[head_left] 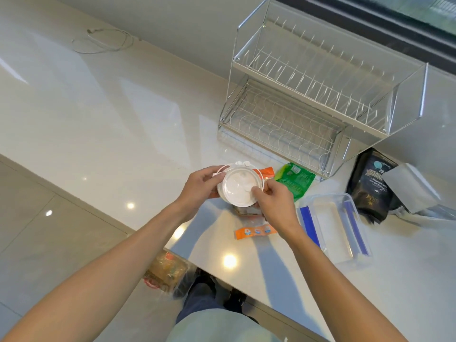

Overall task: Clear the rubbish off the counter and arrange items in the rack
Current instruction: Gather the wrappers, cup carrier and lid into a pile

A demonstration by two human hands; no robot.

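Observation:
Both my hands hold a round white plastic container [238,187] with a lid above the counter's front edge. My left hand [199,188] grips its left side and my right hand [276,206] pinches its right rim. An orange wrapper [255,230] lies on the counter [123,107] below it. Another orange packet [267,172] and a green packet [294,180] lie just behind it. A two-tier wire dish rack [320,95] stands empty at the back right. A clear box with blue clips [333,223] sits to the right.
A black pouch [370,186] and a silver bag [414,188] lie at the far right. A white cable [103,41] is coiled at the back left. Below the counter edge, a bag of rubbish [165,272] sits on the tiled floor by my feet.

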